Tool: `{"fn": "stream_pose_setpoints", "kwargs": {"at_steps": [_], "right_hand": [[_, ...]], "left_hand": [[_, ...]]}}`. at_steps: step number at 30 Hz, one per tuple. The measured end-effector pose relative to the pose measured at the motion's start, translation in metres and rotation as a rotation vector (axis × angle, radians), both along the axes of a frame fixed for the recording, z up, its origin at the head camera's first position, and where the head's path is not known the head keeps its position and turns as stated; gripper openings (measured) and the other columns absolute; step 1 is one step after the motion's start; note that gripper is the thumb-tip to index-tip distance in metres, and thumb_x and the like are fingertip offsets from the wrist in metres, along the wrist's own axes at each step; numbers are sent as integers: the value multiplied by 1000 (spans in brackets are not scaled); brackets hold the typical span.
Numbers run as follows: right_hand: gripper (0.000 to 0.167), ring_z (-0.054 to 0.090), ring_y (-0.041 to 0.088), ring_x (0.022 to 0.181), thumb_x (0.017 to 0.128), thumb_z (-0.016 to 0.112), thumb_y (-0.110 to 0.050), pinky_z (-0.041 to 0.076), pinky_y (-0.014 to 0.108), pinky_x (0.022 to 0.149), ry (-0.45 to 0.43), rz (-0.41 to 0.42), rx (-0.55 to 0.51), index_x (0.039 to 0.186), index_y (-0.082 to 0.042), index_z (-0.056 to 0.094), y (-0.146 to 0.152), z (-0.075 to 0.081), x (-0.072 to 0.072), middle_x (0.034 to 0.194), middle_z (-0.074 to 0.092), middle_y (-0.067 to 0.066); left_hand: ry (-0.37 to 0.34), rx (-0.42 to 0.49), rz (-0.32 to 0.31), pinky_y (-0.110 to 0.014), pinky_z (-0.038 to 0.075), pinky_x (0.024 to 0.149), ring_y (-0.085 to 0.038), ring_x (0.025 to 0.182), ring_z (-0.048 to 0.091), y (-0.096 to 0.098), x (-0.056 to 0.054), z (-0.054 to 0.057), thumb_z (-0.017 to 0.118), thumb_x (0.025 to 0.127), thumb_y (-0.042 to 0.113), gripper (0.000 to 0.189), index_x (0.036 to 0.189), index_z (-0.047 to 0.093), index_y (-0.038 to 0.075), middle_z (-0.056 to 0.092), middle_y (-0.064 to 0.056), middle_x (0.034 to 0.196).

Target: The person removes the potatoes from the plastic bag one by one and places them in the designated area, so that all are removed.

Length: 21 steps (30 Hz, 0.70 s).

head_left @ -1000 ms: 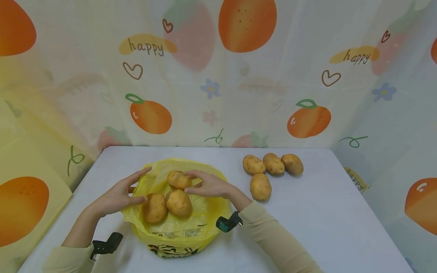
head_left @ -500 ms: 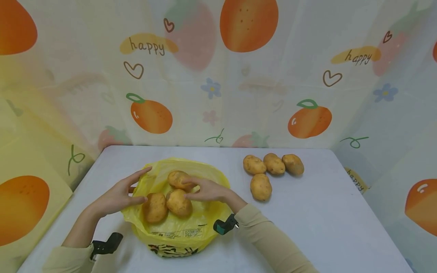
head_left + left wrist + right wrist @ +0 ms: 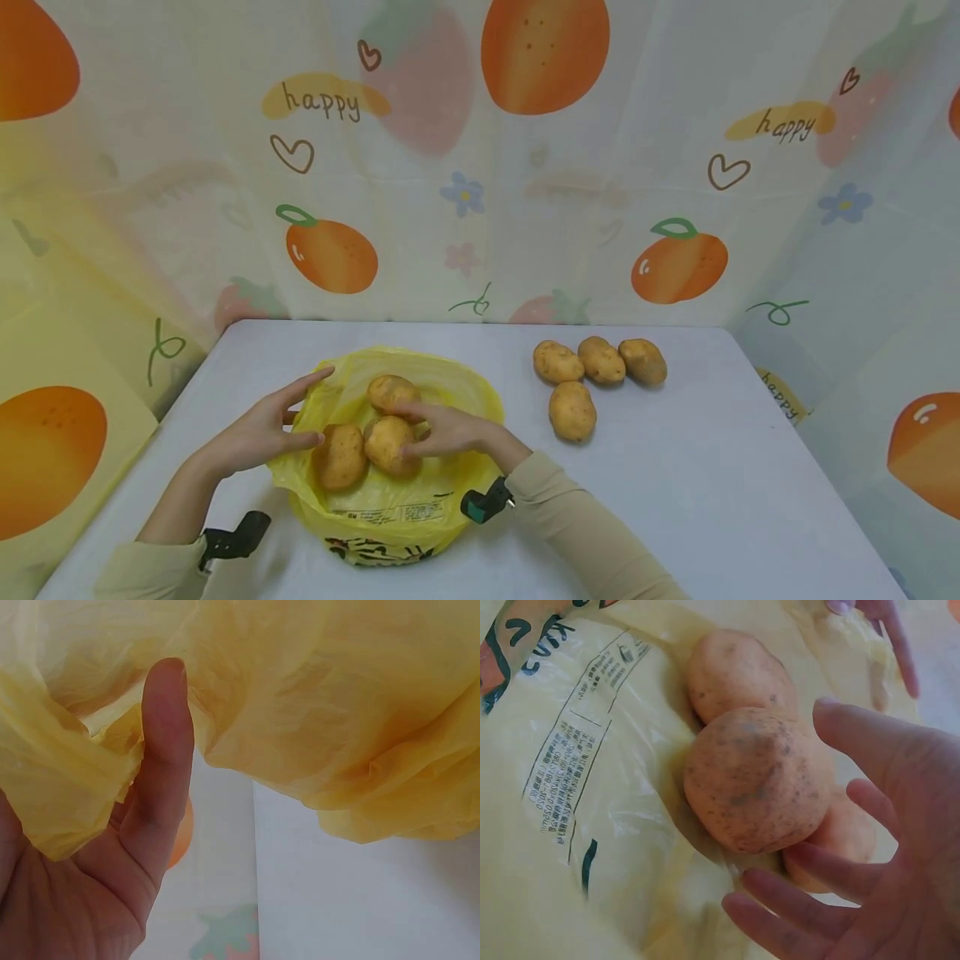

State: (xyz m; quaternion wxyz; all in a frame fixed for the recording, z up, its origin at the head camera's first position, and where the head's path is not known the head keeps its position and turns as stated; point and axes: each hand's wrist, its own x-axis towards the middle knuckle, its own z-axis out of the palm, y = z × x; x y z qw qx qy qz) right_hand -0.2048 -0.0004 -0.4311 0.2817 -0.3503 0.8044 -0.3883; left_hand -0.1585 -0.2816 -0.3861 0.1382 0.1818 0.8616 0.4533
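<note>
A yellow plastic bag (image 3: 457, 467) lies with its mouth wide, holding three potatoes: the left one (image 3: 341, 457), the back one (image 3: 392, 390) and the front one (image 3: 388, 442). My right hand (image 3: 448, 430) reaches in from the right, thumb at the front potato and fingertips over the back one. In the right wrist view its fingers (image 3: 802, 907) are spread around a potato (image 3: 757, 780) in a loose curve. On the opposite side, my left hand (image 3: 258, 429) spreads thumb and fingers against the bag's rim. In the left wrist view a fold of the bag (image 3: 82, 780) lies across that palm.
Several potatoes sit on the white table (image 3: 712, 467) right of the bag, three in a back row with one potato (image 3: 573, 412) in front. A patterned curtain (image 3: 525, 167) rises behind the table. Wrist cameras (image 3: 487, 500) sit on both forearms.
My right hand has moved from the back potato slightly left and toward me, down to the front one. My left hand, the bag and the potatoes look unmoved.
</note>
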Motion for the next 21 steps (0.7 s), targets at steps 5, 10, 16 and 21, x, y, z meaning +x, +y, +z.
{"fn": "stream_pose_setpoints", "kwargs": {"at_steps": [5, 10, 16, 21], "right_hand": [[72, 48, 11, 116, 84, 65, -36, 41, 23, 92, 56, -4, 85, 145, -28, 28, -4, -3, 2, 143, 38, 0], [74, 44, 11, 120, 83, 66, -41, 39, 27, 96, 92, -5, 134, 145, -30, 28, -6, -5, 4, 144, 38, 0], [78, 40, 14, 126, 82, 65, -45, 36, 30, 100, 86, -11, 146, 146, -31, 23, -8, -8, 5, 143, 39, 1], [78, 42, 14, 124, 82, 65, -45, 37, 29, 98, 90, -13, 136, 146, -30, 23, -10, -10, 5, 141, 41, 4]], "left_hand": [[1, 5, -2, -30, 52, 74, -52, 114, 46, 0, 0, 0, 68, 82, 10, 82, 148, 20, 22, 11, -16, 153], [13, -12, -2, -32, 52, 76, -53, 114, 44, 0, 0, -1, 69, 82, 12, 82, 148, 20, 22, 12, -15, 153], [0, -1, -6, -31, 53, 73, -53, 114, 44, 0, -1, -2, 68, 82, 11, 82, 148, 20, 23, 11, -15, 153], [-13, 3, -4, -32, 53, 73, -54, 115, 43, 1, -1, -2, 68, 82, 12, 83, 148, 19, 23, 11, -16, 153]]}}
